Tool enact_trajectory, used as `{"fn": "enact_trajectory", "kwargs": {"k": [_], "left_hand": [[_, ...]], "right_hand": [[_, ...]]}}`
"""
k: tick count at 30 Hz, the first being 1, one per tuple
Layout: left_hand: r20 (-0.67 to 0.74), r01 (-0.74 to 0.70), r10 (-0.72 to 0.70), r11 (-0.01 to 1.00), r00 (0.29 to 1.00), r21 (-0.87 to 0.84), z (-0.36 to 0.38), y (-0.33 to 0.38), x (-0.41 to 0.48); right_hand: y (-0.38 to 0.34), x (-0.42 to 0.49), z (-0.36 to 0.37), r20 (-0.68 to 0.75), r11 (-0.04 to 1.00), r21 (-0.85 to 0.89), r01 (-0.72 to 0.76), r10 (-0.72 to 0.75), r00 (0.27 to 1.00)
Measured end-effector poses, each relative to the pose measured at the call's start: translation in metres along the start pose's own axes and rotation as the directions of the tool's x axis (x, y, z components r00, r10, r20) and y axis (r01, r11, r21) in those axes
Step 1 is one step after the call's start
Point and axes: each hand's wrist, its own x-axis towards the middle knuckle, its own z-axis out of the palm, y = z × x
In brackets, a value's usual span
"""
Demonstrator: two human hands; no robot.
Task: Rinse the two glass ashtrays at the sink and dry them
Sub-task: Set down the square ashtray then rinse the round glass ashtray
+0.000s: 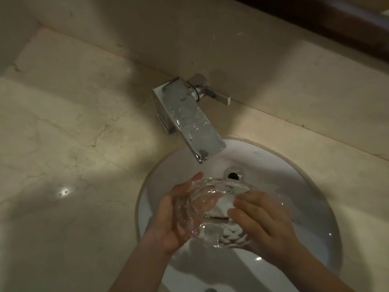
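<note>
**Wet glass over hard ceramic: the slip is the danger**

Both hands are on it. The clear, round, thick-walled glass ashtray (212, 211) hangs tilted over the middle of the white round ceramic basin (305, 186), just nearer than the square chrome tap spout (189, 121). The left hand (174, 216) cups its left side with fingers curled up the wall. The right hand (263, 220) clamps the right rim with fingers bent over the edge. I can make out only one ashtray, and I cannot tell whether water is running.

The risk, as I judge it, is that wet glass and wet skin give a poor hold. If either hand lets go to turn the piece, it could drop and chip against the basin. Lift it too far and the rim may knock the spout's near end. The beige marble counter (63, 133) to the left looks just as unforgiving when it's set down.
</note>
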Motion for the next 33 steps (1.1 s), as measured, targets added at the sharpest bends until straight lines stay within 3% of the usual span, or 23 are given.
{"fn": "enact_trajectory", "kwargs": {"k": [4,8,10,13,14,15,16,17,18,19,20,22,24,26,29,33], "left_hand": [[0.097,0.112,-0.125,0.986,0.987,0.126,0.003,0.002,-0.009],[0.141,0.046,-0.060,0.994,0.988,0.099,-0.001,0.003,-0.011],[0.177,-0.010,0.001,0.999,0.984,0.050,-0.002,-0.002,-0.010],[0.166,-0.116,0.110,0.993,0.980,0.029,-0.004,-0.003,-0.009],[0.168,-0.149,0.141,0.988,0.976,0.039,-0.005,-0.004,-0.009],[0.179,-0.176,0.163,0.983,0.970,0.056,-0.005,-0.004,-0.012],[0.186,-0.202,0.186,0.976,0.965,0.075,-0.004,-0.005,-0.013],[0.189,-0.237,0.216,0.967,0.958,0.097,-0.004,-0.005,-0.015],[0.187,-0.278,0.254,0.953,0.949,0.117,-0.005,-0.006,-0.014],[0.187,-0.317,0.289,0.937,0.939,0.145,-0.003,-0.007,-0.016],[0.186,-0.350,0.318,0.920,0.930,0.177,-0.002,-0.007,-0.016],[0.180,-0.399,0.362,0.880,0.915,0.259,0.001,-0.007,-0.016],[0.168,-0.435,0.401,0.823,0.900,0.365,0.005,-0.005,-0.018],[0.147,-0.426,0.409,0.759,0.900,0.492,0.008,-0.004,-0.017],[-0.013,-0.365,0.503,0.644,0.864,0.672,0.013,-0.003,-0.008],[-0.172,-0.313,0.619,0.594,0.766,0.741,0.015,0.001,0.011]], "right_hand": [[0.002,0.005,-0.005,-0.004,0.991,-0.036,0.128,-0.128,0.992],[0.010,0.008,-0.009,0.048,0.983,-0.053,0.177,-0.175,0.983],[0.013,0.005,-0.009,0.093,0.997,-0.018,0.068,-0.066,0.993],[0.006,0.000,-0.012,0.255,0.948,0.180,-0.264,0.215,0.943],[-0.001,-0.001,-0.012,0.282,0.878,0.244,-0.413,0.343,0.896],[-0.008,-0.002,-0.011,0.307,0.737,0.330,-0.590,0.507,0.805],[-0.014,0.000,-0.010,0.356,0.489,0.431,-0.759,0.681,0.640],[-0.016,0.006,-0.009,0.435,0.178,0.500,-0.848,0.794,0.424],[-0.015,0.014,-0.008,0.541,-0.093,0.507,-0.857,0.809,0.232],[-0.010,0.020,-0.006,0.627,-0.266,0.484,-0.833,0.770,0.118],[-0.004,0.026,-0.004,0.676,-0.345,0.444,-0.827,0.735,0.056],[0.003,0.037,0.000,0.705,-0.385,0.414,-0.825,0.709,0.023],[0.007,0.043,0.007,0.661,-0.356,0.430,-0.830,0.750,0.020],[0.011,0.045,0.016,0.596,-0.336,0.416,-0.845,0.803,-0.026],[0.017,0.045,0.025,0.516,-0.293,0.371,-0.881,0.854,-0.066],[0.013,0.052,0.039,0.432,-0.213,0.326,-0.921,0.900,-0.055]]}}
